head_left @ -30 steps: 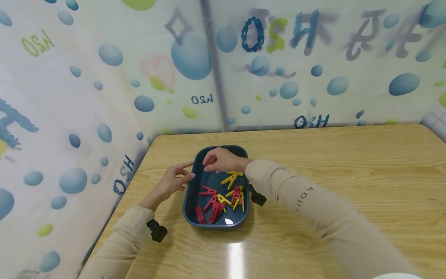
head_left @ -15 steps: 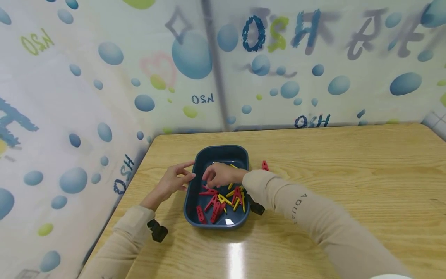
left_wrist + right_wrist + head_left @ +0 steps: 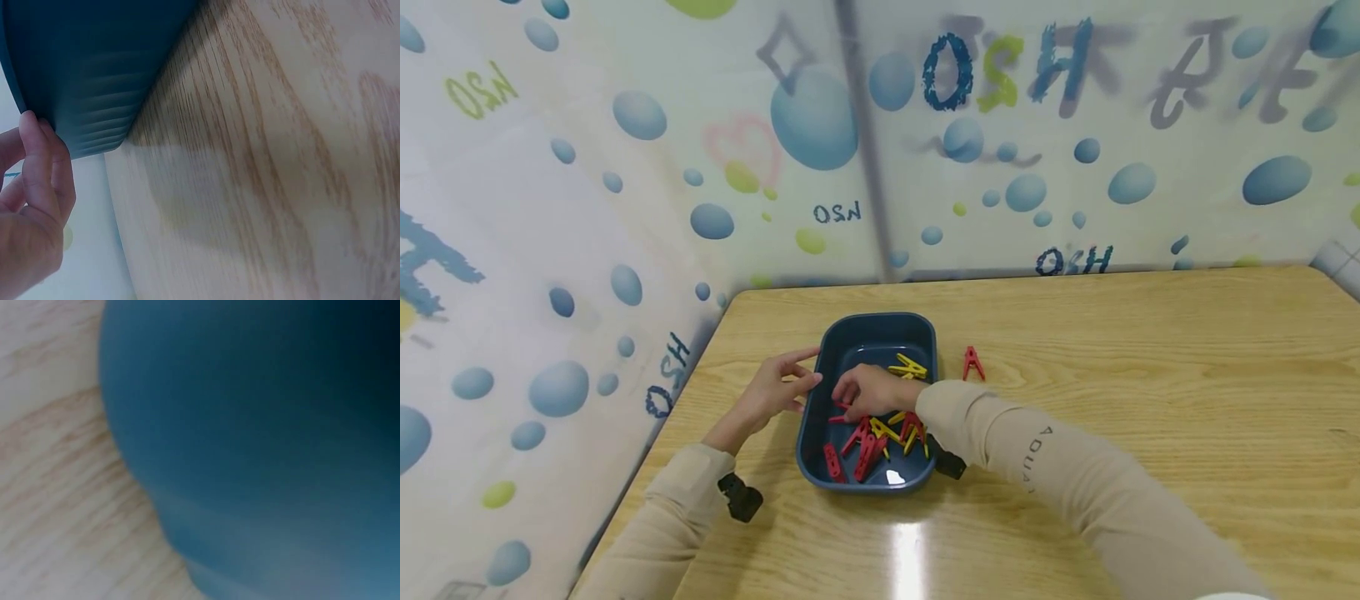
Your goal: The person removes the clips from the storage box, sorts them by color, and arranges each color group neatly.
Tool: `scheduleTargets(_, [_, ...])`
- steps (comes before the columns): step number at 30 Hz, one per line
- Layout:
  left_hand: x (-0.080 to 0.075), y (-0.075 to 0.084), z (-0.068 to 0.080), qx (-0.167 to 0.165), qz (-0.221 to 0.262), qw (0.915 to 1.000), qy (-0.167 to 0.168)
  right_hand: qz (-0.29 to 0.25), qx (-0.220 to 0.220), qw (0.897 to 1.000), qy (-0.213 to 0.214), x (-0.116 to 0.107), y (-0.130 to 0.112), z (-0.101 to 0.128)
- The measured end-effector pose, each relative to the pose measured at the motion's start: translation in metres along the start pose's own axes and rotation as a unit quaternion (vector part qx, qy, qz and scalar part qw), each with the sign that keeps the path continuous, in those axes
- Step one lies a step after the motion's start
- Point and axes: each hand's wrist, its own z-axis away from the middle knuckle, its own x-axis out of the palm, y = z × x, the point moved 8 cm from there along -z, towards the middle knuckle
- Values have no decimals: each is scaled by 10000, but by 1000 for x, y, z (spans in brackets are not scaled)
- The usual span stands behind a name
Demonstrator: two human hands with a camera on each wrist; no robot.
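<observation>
A dark blue plastic bin stands on the wooden table, holding several red and yellow clothespins. My left hand touches the bin's left rim with extended fingers; the left wrist view shows these fingers against the bin's outer wall. Inside the bin, my right hand reaches down with bent fingers at a red clothespin, which it partly covers. Whether the fingers pinch it cannot be made out. Only the blurred bin wall and tabletop fill most of the right wrist view.
One red clothespin lies on the table just right of the bin. Yellow clothespins lie near the bin's far right side. A patterned curtain hangs behind and to the left of the table.
My right hand has moved nearer to me inside the bin, down onto the red clothespin. The red clothespin on the table, earlier hidden by the arm, now shows. My left hand stays put.
</observation>
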Motion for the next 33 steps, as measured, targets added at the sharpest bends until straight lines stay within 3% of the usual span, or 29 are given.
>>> scheduleTargets(24, [1,4,2,147,-24,9999,62,275,57,9995,-118,4,4,2])
scheduleTargets(33, [1,3,2,101,-30,9999,44,137,114,9998,-124,5,4,3])
